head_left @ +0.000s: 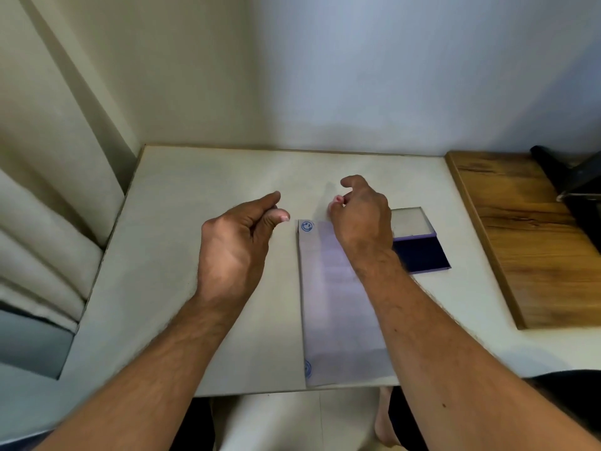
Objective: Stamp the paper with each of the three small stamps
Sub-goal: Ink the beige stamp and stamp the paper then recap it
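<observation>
A long strip of white paper (338, 307) lies on the table, running from the near edge toward the middle. It bears a blue smiley print (307, 226) at its far left corner and another blue print (307, 368) at its near left corner. My right hand (362, 219) hovers over the strip's far end, its curled fingertips pinching a small pink stamp (338, 199) that is mostly hidden. An open ink pad (421, 253) with a dark blue pad and clear lid sits just right of that hand. My left hand (237, 245) hangs left of the paper, loosely curled and holding nothing.
The pale table (195, 255) meets a wall at the back and cushions (48, 255) on the left. A wooden board (527, 242) lies on the right with a dark object (575, 180) at its far end. My knees show below the near edge.
</observation>
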